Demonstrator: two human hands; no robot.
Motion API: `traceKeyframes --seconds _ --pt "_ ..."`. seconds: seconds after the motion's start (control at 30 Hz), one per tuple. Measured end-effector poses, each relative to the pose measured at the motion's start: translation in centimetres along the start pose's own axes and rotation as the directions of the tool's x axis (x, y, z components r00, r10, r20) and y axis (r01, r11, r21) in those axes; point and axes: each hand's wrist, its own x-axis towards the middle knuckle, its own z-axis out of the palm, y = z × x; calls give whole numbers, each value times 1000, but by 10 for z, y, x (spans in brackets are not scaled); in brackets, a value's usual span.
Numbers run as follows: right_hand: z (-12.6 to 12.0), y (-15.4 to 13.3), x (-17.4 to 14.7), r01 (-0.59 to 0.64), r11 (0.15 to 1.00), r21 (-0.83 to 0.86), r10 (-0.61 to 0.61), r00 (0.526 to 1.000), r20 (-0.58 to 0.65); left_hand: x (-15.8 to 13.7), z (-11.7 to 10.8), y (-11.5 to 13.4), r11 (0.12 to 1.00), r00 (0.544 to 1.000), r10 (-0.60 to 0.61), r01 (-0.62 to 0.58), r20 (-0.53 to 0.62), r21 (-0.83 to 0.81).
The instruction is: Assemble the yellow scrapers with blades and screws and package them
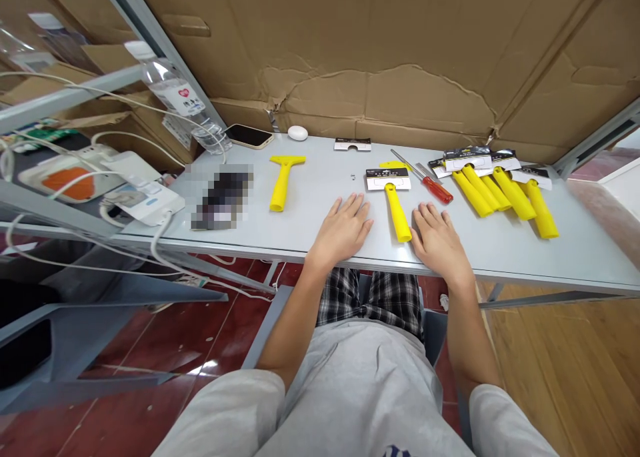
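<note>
My left hand (345, 227) lies flat on the grey table with its fingers stretched out, holding nothing. Palm down, my right hand (437, 237) rests near the table's front edge, also open. Between them is a yellow scraper (398, 217) with a black-and-white header card (388, 179) over its head; its handle end is close to my right thumb. Beyond my right fingers lies a screwdriver (438, 189) with a red handle. A bare yellow scraper (281, 185) sits to the left. Tiny parts (353, 177) lie beyond my left fingertips, too small to make out.
Several carded yellow scrapers (517, 197) are piled at the right. A loose card (353, 145), a white oval case (297, 133) and a phone (249, 137) line the back by the cardboard (390, 103). A water bottle (175, 97), power strip (145, 190) and cables occupy the left.
</note>
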Motion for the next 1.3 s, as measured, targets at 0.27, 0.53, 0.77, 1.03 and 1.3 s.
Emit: traceKeyframes --seconds 0.27,0.53,0.77,1.03,1.3 --pt "-1 3 0 12 1000 24 -12 1000 12 0 7 -3 1000 999 7 -7 -49 3" --pt "-2 1 0 1 998 62 0 1000 -13 0 4 -2 1000 999 1 -1 -32 4" --pt "-3 1 1 -12 995 100 16 999 -42 -1 1 -1 1000 1000 9 -9 -13 0" --pt "-60 -20 40 -108 992 72 99 989 111 -2 -2 1 1000 1000 2 -3 -15 -6" --pt "-71 -66 96 -95 995 -38 99 986 132 -3 -4 5 1000 1000 -5 5 -18 13"
